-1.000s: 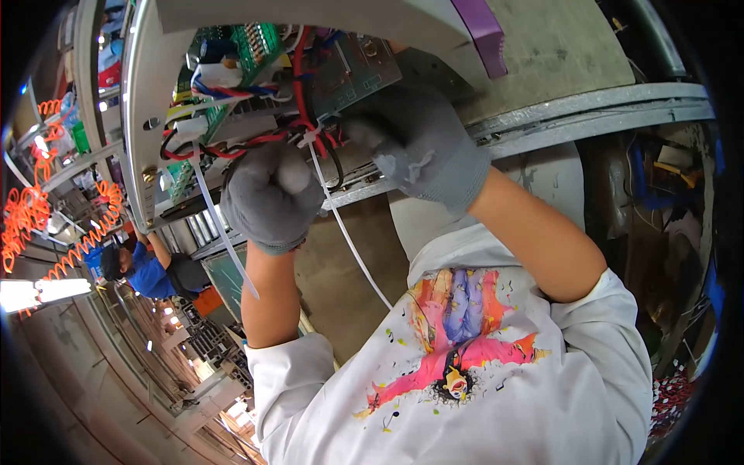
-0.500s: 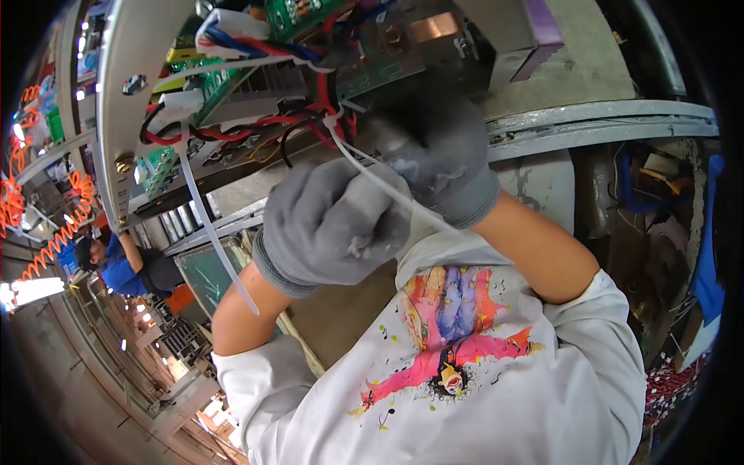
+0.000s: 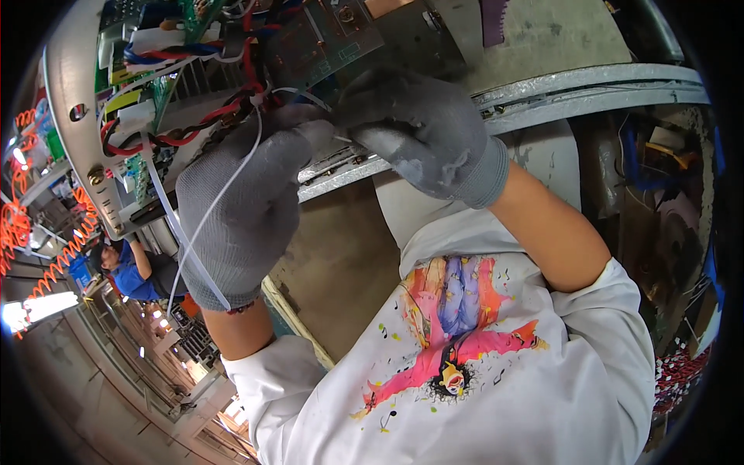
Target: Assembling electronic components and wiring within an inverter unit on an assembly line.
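Both my hands wear grey knit gloves and meet in front of an open metal housing (image 3: 70,97) full of electronics. My left hand (image 3: 248,198) has its fingers pressed together beside a red and black wire bundle (image 3: 209,122); what they hold is hidden. My right hand (image 3: 426,139) is closed in a pinch, with the tip of a thin white cable tie (image 3: 341,139) showing at the fingertips. From the bundle, a long white cable tie (image 3: 225,190) drapes across my left glove. A second, wider cable tie (image 3: 169,205) hangs from a white connector (image 3: 133,116) down to my left wrist.
Green circuit boards (image 3: 353,50) fill the housing. A metal rail (image 3: 589,87) runs along the work surface's near edge. To the right lie blue and yellow items (image 3: 666,147). At the far left are orange coiled hoses (image 3: 66,252) and a person in blue (image 3: 128,271).
My left hand has moved left and forward, and my right hand has shifted left. The long tie, which trailed rightward between my hands, now falls leftward over my left glove. The view has shifted.
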A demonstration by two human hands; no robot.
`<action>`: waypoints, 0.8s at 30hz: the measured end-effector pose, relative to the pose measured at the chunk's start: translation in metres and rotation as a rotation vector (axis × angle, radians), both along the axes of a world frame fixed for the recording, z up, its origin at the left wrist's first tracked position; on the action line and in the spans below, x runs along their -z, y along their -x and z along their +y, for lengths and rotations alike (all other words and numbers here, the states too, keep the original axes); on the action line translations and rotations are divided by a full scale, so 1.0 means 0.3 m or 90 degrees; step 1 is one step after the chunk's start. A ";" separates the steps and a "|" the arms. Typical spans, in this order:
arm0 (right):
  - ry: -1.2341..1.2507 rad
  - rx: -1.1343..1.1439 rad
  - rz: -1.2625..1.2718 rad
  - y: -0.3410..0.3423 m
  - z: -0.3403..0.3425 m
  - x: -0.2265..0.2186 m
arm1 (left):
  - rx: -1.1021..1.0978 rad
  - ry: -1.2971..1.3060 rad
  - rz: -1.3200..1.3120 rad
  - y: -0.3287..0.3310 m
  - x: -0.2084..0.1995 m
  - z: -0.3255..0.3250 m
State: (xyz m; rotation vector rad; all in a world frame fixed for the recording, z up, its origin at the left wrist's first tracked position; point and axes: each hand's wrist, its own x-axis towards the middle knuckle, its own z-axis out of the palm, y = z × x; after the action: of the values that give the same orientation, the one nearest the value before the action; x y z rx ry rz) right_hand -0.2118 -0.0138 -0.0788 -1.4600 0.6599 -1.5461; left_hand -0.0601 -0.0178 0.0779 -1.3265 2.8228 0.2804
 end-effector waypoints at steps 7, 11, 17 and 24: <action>-0.131 -0.021 0.034 0.002 0.022 -0.011 | -0.187 -0.004 0.306 -0.028 0.080 0.024; -0.126 -0.009 0.023 -0.005 0.022 -0.003 | -0.144 -0.005 0.166 -0.042 0.061 0.021; -0.144 -0.015 -0.016 -0.017 0.025 -0.003 | -0.195 -0.027 0.209 -0.028 0.071 0.043; -0.090 0.043 0.046 -0.005 0.026 0.001 | -0.156 -0.039 0.204 -0.037 0.058 0.032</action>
State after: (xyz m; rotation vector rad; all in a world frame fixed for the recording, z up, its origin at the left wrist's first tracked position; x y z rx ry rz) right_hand -0.2102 -0.0060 -0.0790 -1.4046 0.8517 -1.4718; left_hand -0.0491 -0.0081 0.0606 -1.7588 2.8583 0.6305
